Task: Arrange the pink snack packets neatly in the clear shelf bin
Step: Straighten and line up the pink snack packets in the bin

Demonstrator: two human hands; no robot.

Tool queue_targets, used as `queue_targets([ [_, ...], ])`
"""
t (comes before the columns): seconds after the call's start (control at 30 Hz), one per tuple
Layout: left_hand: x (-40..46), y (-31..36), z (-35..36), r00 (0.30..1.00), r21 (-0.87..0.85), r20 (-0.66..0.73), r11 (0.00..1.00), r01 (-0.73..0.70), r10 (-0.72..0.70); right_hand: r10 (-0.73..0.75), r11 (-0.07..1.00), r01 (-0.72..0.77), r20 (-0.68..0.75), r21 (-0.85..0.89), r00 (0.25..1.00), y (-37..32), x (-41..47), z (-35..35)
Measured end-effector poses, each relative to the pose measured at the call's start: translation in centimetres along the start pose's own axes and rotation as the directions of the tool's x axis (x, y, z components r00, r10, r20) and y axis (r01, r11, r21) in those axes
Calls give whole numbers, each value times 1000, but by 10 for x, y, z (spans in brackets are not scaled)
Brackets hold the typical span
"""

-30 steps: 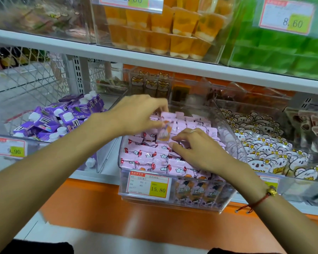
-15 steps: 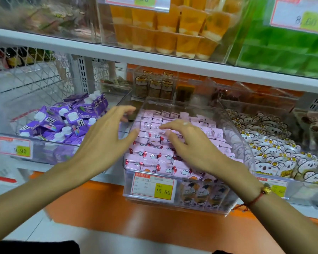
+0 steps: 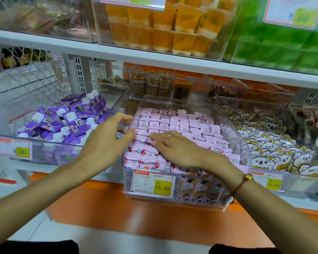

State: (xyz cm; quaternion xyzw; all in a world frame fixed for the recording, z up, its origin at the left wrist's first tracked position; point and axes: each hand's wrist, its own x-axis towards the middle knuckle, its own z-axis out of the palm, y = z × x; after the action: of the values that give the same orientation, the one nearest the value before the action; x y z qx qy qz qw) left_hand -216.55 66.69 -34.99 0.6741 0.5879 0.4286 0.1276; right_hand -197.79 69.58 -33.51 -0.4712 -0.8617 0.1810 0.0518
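Both hands were at the clear shelf bin (image 3: 235, 129): the right hand (image 3: 180, 151) lay flat, fingers straight, on the pink snack packets (image 3: 174, 123) filling it, while the left hand (image 3: 106, 142), fingers spread and holding nothing, was at its left wall. This looked like the squaring-up step; next, probably, pressing the front rows level. Purple cartons (image 3: 62, 121) crowded the neighbouring bin, close to the left hand.

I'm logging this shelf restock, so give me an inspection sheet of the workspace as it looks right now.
Surface: white shelf above an orange panel.
Job's things: pink snack packets in rows in the clear bin.
Clutter: purple pouches in the bin to the left, koala packets to the right.
Grippers: left hand at the bin's left wall, fingers straight; right hand flat on the packets.
Cables: nothing seen.
Surroundings: orange jelly cups on the shelf above; price tag reads 15.80.
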Motion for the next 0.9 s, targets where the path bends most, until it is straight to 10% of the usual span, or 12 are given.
queue_targets([
  [0.13, 8, 9, -5, 993, 98, -43, 989, -108, 113, 35, 956, 22, -188, 291, 982, 7, -14, -13],
  [0.3, 28, 43, 2, 956, 126, 19, 948, -294, 294, 160, 986, -97, -594, 137, 788, 36, -29, -38],
  [0.57, 23, 42, 50, 935, 311, 290, 904, -293, 203, -12, 981, -61, -374, -185, 927, 45, -25, -14],
  [0.9, 32, 45, 49, 929, 348, 361, 913, -215, 81, 136, 991, -129, -295, 44, 946, 39, -12, -30],
])
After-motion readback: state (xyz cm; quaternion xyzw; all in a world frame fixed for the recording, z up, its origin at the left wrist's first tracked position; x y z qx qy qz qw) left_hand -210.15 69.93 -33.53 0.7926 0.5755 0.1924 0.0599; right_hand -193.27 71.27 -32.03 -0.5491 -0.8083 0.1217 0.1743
